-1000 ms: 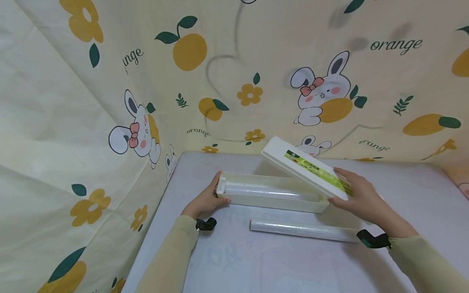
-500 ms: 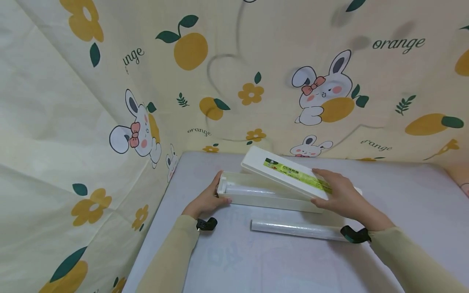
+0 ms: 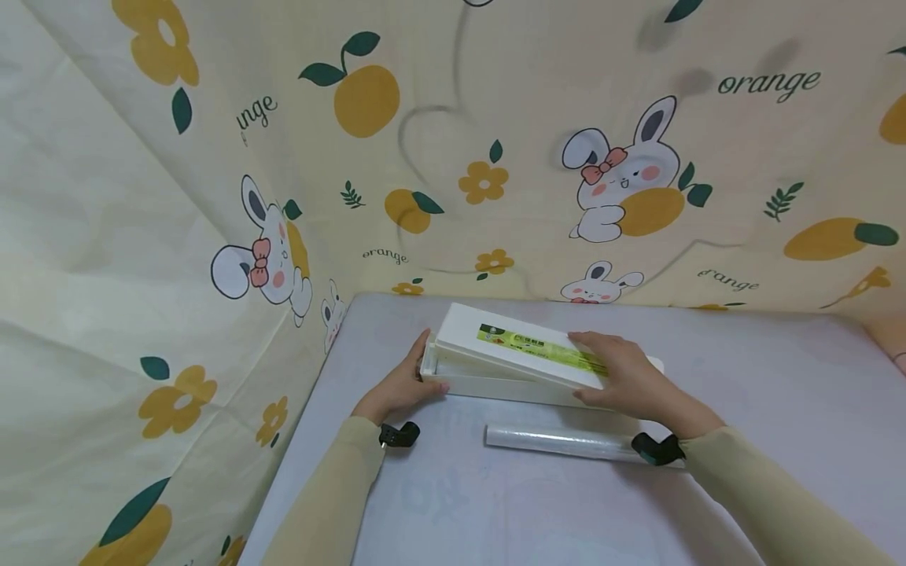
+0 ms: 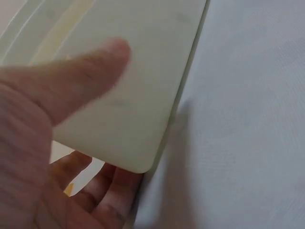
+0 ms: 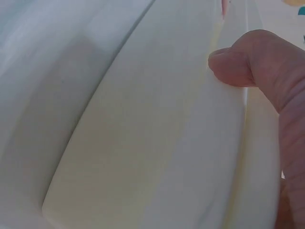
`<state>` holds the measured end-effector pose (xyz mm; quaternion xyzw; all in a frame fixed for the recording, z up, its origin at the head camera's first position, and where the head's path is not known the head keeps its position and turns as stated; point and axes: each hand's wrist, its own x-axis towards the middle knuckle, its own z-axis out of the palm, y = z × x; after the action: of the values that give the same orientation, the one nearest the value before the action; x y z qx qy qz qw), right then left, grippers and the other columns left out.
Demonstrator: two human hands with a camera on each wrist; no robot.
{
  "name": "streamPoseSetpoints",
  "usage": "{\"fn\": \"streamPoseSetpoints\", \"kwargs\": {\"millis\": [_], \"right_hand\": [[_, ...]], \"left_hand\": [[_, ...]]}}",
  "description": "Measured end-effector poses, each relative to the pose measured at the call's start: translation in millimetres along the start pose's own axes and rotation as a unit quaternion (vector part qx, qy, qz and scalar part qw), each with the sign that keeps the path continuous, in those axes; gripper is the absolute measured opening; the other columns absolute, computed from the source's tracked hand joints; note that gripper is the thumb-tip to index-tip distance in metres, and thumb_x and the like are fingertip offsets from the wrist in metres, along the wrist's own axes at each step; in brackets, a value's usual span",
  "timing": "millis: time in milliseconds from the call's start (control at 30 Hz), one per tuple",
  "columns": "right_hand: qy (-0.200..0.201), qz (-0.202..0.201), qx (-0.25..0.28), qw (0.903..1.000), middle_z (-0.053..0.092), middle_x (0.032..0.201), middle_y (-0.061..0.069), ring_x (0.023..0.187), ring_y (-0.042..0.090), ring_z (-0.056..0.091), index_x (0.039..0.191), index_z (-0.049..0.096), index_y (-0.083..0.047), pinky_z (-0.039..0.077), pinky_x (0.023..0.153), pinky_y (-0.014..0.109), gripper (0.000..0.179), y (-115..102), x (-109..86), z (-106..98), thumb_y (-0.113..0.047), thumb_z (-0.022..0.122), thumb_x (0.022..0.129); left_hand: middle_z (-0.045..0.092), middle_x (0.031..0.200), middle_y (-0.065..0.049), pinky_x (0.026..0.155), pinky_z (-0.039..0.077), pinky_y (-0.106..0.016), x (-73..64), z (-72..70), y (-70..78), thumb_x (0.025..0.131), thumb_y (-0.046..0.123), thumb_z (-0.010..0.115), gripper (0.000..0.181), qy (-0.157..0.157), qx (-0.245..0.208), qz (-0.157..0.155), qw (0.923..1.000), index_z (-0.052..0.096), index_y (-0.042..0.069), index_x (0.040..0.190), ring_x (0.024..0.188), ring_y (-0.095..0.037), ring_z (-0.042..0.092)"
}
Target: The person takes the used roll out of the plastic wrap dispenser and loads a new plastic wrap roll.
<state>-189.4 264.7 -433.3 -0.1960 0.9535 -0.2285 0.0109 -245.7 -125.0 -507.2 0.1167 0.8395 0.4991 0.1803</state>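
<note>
A long white cling film box [image 3: 502, 389] rests on the table, its left end held by my left hand [image 3: 398, 385]. In the left wrist view the thumb [image 4: 95, 71] lies on the box's front wall, with other fingers round its end. My right hand [image 3: 630, 385] grips the white lid [image 3: 460, 330] near its right end, thumb in front and fingers over the top. The lid, with a green label, lies askew over the box, leaving a gap at the front left. The roll inside is mostly hidden. In the right wrist view the thumb [image 5: 233, 67] presses the lid's side.
A loose roll of cling film [image 3: 559, 442] lies in front of the box, its right part behind the right wrist camera [image 3: 658, 450]. A pale cloth covers the table [image 3: 453, 503]. A printed curtain [image 3: 531, 157] hangs behind and to the left.
My right hand has brought the lid left and down, from raised at a steep slant to lying almost flat over the box. The left hand and the loose roll stay where they were.
</note>
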Motion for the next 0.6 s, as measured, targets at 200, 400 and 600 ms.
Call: {"fn": "streamPoseSetpoints", "kwargs": {"millis": [200,400,600], "right_hand": [[-0.012,-0.014,-0.001,0.9998,0.045,0.144,0.001,0.13,0.03,0.039,0.146,0.041,-0.02,0.024,0.104,0.055,0.085,-3,6.1,3,-0.038,0.082,0.074],[-0.022,-0.027,-0.006,0.9994,0.045,0.144,-0.001,0.132,0.029,0.037,0.145,0.042,-0.022,0.021,0.105,0.056,0.085,-5,13.2,11,-0.037,0.083,0.072],[-0.043,-0.017,-0.008,0.9989,0.043,0.146,0.0,0.134,0.031,0.034,0.146,0.041,-0.025,0.017,0.106,0.058,0.085,-12,17.2,11,-0.038,0.082,0.073]], "left_hand": [[0.026,0.156,-0.002,0.109,0.024,-0.055,-0.9,-1.6,5.7,0.068,0.048,0.086,0.121,0.025,0.004,-0.006,0.9997,0.002,0.038,0.155,0.138,-0.029,0.032],[0.022,0.158,-0.003,0.106,0.03,-0.055,-2.3,-3.5,16.3,0.068,0.037,0.089,0.122,0.047,-0.002,0.004,0.9989,0.003,0.038,0.155,0.135,-0.034,0.035],[0.024,0.157,0.002,0.107,0.027,-0.056,-2.6,-2.3,19.6,0.066,0.038,0.09,0.121,0.057,0.014,0.023,0.998,0.006,0.046,0.152,0.138,-0.03,0.031]]}}
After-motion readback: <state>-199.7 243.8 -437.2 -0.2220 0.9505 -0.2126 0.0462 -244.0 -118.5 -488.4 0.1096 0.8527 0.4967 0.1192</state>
